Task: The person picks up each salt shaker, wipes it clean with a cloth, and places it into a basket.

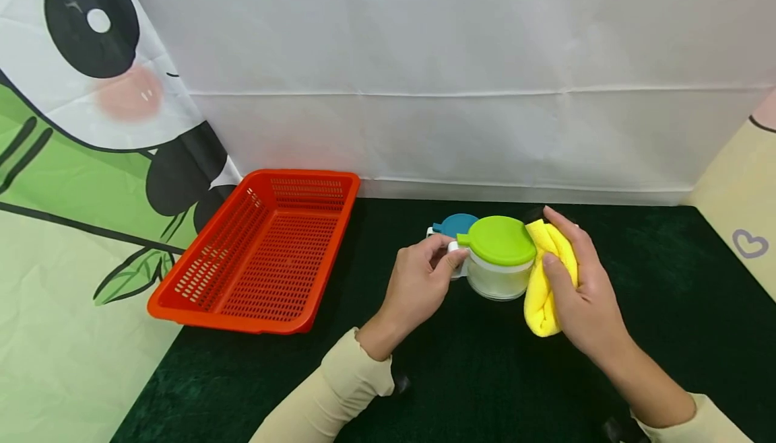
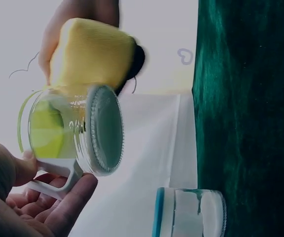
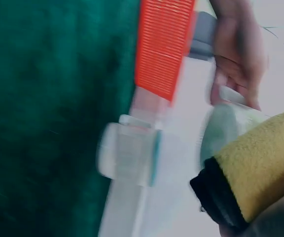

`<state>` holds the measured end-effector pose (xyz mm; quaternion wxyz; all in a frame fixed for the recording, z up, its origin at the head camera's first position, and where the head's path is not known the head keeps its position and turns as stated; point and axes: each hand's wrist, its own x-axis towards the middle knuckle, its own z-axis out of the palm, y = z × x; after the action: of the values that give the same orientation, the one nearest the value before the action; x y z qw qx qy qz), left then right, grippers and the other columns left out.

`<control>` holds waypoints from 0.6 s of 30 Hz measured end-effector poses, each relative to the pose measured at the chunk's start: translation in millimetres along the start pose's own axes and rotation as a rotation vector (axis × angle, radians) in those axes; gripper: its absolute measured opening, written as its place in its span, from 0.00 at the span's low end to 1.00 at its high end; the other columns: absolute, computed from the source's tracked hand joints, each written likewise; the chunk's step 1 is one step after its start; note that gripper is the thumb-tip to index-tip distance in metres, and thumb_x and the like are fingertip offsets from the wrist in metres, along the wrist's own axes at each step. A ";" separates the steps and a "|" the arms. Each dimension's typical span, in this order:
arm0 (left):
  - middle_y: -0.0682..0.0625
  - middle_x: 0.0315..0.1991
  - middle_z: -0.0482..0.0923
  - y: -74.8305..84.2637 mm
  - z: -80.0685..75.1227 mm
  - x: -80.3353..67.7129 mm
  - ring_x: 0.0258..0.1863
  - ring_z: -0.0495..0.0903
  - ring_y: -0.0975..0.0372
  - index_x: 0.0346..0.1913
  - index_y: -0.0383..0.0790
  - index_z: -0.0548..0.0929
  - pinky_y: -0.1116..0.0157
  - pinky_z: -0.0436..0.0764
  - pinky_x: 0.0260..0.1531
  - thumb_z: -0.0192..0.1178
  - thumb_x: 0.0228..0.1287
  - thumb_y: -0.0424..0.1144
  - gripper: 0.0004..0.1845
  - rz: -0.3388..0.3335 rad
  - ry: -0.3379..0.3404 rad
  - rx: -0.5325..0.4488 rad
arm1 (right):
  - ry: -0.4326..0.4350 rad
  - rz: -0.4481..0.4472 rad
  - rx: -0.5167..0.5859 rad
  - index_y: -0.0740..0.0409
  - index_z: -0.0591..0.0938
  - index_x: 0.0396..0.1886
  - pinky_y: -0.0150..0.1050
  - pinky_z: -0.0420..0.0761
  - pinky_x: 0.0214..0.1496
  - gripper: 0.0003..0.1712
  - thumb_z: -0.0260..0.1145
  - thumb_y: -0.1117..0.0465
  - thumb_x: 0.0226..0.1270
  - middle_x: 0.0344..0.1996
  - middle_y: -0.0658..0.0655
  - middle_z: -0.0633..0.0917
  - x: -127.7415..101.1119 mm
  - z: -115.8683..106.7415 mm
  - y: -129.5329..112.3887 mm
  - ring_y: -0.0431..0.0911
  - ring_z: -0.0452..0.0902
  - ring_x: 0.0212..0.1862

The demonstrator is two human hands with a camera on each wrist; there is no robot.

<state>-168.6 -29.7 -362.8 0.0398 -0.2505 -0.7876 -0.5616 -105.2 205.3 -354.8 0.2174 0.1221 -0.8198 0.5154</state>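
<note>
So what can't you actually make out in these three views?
- Blue-lidded jar: head view, mostly hidden behind the green-lidded jar and left hand; left wrist view, cut off by the bottom edge.
- Jar contents: not readable through the glass in any view.
- Right hand: its palm is covered by the yellow cloth.
- Right wrist view: motion blur smears the jars and orange basket.
</note>
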 end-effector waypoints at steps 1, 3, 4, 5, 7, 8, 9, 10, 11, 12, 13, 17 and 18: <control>0.53 0.42 0.86 0.3 -0.6 0.1 0.35 0.80 0.63 0.50 0.39 0.85 0.66 0.85 0.41 0.62 0.76 0.41 0.10 -0.002 0.004 0.001 | 0.001 0.003 -0.006 0.42 0.60 0.81 0.32 0.80 0.34 0.36 0.53 0.69 0.80 0.53 0.48 0.71 -2.5 2.8 2.5 0.47 0.74 0.35; 0.53 0.42 0.86 0.9 -1.5 0.0 0.35 0.80 0.63 0.50 0.40 0.85 0.66 0.85 0.41 0.63 0.76 0.41 0.09 -0.012 0.004 0.001 | 0.010 0.014 -0.009 0.42 0.59 0.82 0.32 0.80 0.36 0.36 0.53 0.69 0.80 0.54 0.46 0.71 -7.5 7.9 8.3 0.47 0.74 0.37; 0.53 0.42 0.86 0.8 -1.6 -0.4 0.36 0.81 0.63 0.50 0.40 0.85 0.66 0.85 0.41 0.63 0.75 0.41 0.09 -0.019 0.000 0.002 | 0.018 0.022 -0.002 0.41 0.58 0.82 0.31 0.80 0.37 0.37 0.53 0.69 0.80 0.55 0.46 0.71 -9.9 10.0 11.2 0.47 0.74 0.38; 0.53 0.43 0.86 0.5 -1.6 -0.8 0.36 0.81 0.64 0.50 0.40 0.85 0.66 0.85 0.42 0.63 0.75 0.41 0.09 -0.025 -0.003 0.002 | 0.023 0.029 0.012 0.42 0.58 0.82 0.31 0.80 0.38 0.36 0.53 0.69 0.80 0.55 0.46 0.71 -12.0 11.9 14.2 0.47 0.74 0.39; 0.53 0.42 0.86 0.3 -1.6 -1.5 0.35 0.81 0.64 0.50 0.40 0.85 0.66 0.85 0.41 0.62 0.76 0.41 0.09 -0.033 -0.007 -0.007 | 0.029 0.045 0.038 0.42 0.57 0.82 0.31 0.80 0.39 0.36 0.52 0.68 0.81 0.56 0.47 0.71 -15.3 15.1 19.7 0.48 0.74 0.40; 0.53 0.42 0.86 0.7 -1.7 -1.7 0.35 0.81 0.64 0.50 0.40 0.85 0.65 0.85 0.41 0.62 0.76 0.41 0.09 -0.031 -0.004 -0.013 | 0.023 0.058 0.054 0.42 0.57 0.82 0.32 0.80 0.40 0.35 0.51 0.68 0.82 0.57 0.47 0.70 -16.8 16.5 22.4 0.48 0.74 0.41; 0.53 0.42 0.86 1.2 -2.0 -1.6 0.35 0.81 0.64 0.50 0.40 0.85 0.65 0.86 0.41 0.62 0.76 0.41 0.09 -0.026 0.000 -0.017 | 0.012 0.075 0.072 0.42 0.56 0.82 0.32 0.80 0.40 0.35 0.50 0.67 0.83 0.57 0.48 0.70 -18.2 17.9 24.8 0.49 0.74 0.41; 0.53 0.41 0.86 1.7 -2.4 -1.4 0.34 0.81 0.63 0.50 0.40 0.85 0.65 0.86 0.40 0.62 0.76 0.41 0.09 -0.018 0.006 -0.019 | -0.004 0.093 0.092 0.42 0.55 0.82 0.33 0.81 0.40 0.34 0.49 0.66 0.83 0.57 0.49 0.70 -19.5 19.1 27.2 0.49 0.74 0.42; 0.53 0.40 0.86 2.5 -3.0 -1.1 0.34 0.80 0.63 0.50 0.40 0.85 0.64 0.86 0.40 0.62 0.76 0.41 0.09 -0.011 0.010 -0.019 | -0.027 0.115 0.118 0.42 0.55 0.82 0.34 0.81 0.41 0.34 0.49 0.66 0.84 0.57 0.50 0.69 -20.5 19.9 29.5 0.50 0.75 0.42; 0.53 0.40 0.86 3.0 -3.6 -0.7 0.34 0.80 0.63 0.50 0.40 0.85 0.64 0.86 0.40 0.62 0.76 0.41 0.09 -0.006 0.014 -0.020 | -0.054 0.138 0.149 0.42 0.54 0.82 0.35 0.82 0.40 0.33 0.48 0.65 0.85 0.57 0.51 0.69 -21.0 20.2 31.7 0.50 0.75 0.42; 0.54 0.40 0.86 3.5 -4.1 -0.6 0.33 0.80 0.63 0.49 0.40 0.84 0.64 0.86 0.39 0.62 0.76 0.41 0.09 -0.004 0.015 -0.019 | -0.084 0.164 0.182 0.41 0.53 0.82 0.37 0.82 0.40 0.33 0.47 0.64 0.85 0.57 0.53 0.69 -21.2 19.8 33.4 0.51 0.76 0.42; 0.54 0.41 0.85 2.6 -4.9 -1.0 0.34 0.80 0.63 0.49 0.41 0.84 0.64 0.85 0.40 0.62 0.76 0.41 0.08 -0.012 0.003 -0.015 | -0.177 0.251 0.327 0.42 0.53 0.82 0.40 0.83 0.39 0.30 0.46 0.60 0.87 0.58 0.59 0.67 -15.1 12.2 34.5 0.53 0.77 0.42; 0.53 0.41 0.86 1.5 -4.4 -1.1 0.35 0.80 0.63 0.50 0.41 0.84 0.65 0.85 0.40 0.62 0.76 0.41 0.08 -0.015 -0.003 -0.014 | -0.186 0.261 0.345 0.42 0.54 0.82 0.40 0.84 0.39 0.30 0.46 0.60 0.87 0.58 0.60 0.67 -12.2 9.0 32.9 0.52 0.78 0.42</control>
<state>-168.0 -33.6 -360.2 0.0330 -0.2458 -0.7856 -0.5669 -110.6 211.3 -390.1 0.0483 0.0974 -0.7451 0.6581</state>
